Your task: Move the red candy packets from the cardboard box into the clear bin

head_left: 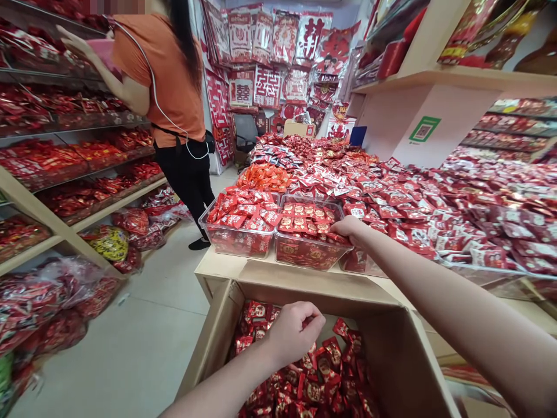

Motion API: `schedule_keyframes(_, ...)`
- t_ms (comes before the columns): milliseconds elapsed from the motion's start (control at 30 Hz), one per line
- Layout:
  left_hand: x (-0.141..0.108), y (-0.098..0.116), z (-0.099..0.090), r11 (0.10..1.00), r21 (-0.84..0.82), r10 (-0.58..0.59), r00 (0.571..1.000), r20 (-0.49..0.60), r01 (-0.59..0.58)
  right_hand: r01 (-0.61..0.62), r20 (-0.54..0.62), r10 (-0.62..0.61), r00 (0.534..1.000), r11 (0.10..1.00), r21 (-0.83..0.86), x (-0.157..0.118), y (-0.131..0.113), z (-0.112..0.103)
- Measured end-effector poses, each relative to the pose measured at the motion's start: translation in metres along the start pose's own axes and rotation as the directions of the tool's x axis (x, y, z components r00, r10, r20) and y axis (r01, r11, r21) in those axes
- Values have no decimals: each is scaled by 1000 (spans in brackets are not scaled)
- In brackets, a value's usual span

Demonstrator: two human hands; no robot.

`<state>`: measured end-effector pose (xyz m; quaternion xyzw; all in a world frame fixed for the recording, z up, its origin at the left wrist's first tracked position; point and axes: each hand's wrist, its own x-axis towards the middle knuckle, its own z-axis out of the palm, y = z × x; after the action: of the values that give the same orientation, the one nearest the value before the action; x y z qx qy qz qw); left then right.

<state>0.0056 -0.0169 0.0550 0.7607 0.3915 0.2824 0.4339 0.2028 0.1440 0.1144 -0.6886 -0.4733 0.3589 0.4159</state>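
Note:
My left hand [300,326] hovers over an open cardboard carton [319,285], its fingers curled closed. What it holds, if anything, is hidden. Inside the carton lie many loose red-and-gold wrapped candies [313,388]. My right hand [350,228] reaches to the right end of a clear plastic bin [312,258], with bent fingers on a red candy packet [336,237]. Its fingertips are partly hidden. Packets in that bin [300,222] lie in fairly neat rows. A second clear bin [238,241], full of red packets, stands directly to its left.
Heaps of red packets [391,200] cover the counter behind and to the right. Shelves [82,217] of packets line the left side, with stuffed plastic bags [47,302] on the floor [161,331]. A person in an orange top [174,75] stands at those shelves.

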Motion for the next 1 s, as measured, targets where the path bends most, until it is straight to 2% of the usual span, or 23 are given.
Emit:
schedule_keyframes(167,0,1,-2,999,34,36,999,-6,-35,-40,-93,5,996,927,-373,0,-17,-4)
schedule_keyframes(233,0,0,-2,1000,1,23,1000,-14,-23,-14,-117,-44,992,891,-454,-7,-26,-9)
schedule_keyframes(333,1,-1,-3,984,-168,-56,998,-15,53,83,-109,-155,982,868,-490,-36,-29,-12)
schedule_keyframes(400,3,-2,-3,951,-293,-97,995,5,94,198,-46,-231,972,906,-375,-67,-21,-8)
schedule_keyframes(467,4,-1,-3,930,-355,-101,995,13,99,281,12,-282,959,949,-145,-102,-7,4)
schedule_keyframes(500,5,-1,-3,928,-362,-93,996,12,91,284,26,-283,959,959,-27,-118,1,11)
schedule_keyframes(600,6,-1,1,917,-391,-71,997,28,76,169,33,-183,983,953,252,-151,23,30)
schedule_keyframes(700,5,1,4,878,-463,-88,992,90,120,20,84,-67,994,886,463,-161,38,34)
schedule_keyframes(767,5,2,5,866,-478,-97,988,121,144,-32,157,-57,986,857,514,-161,46,30)
schedule_keyframes(833,5,4,6,860,-488,-86,985,148,148,-25,189,-82,978,864,503,-162,53,24)
schedule_keyframes(1000,7,7,9,817,-541,-92,971,219,199,25,83,-76,994,866,499,-167,59,15)
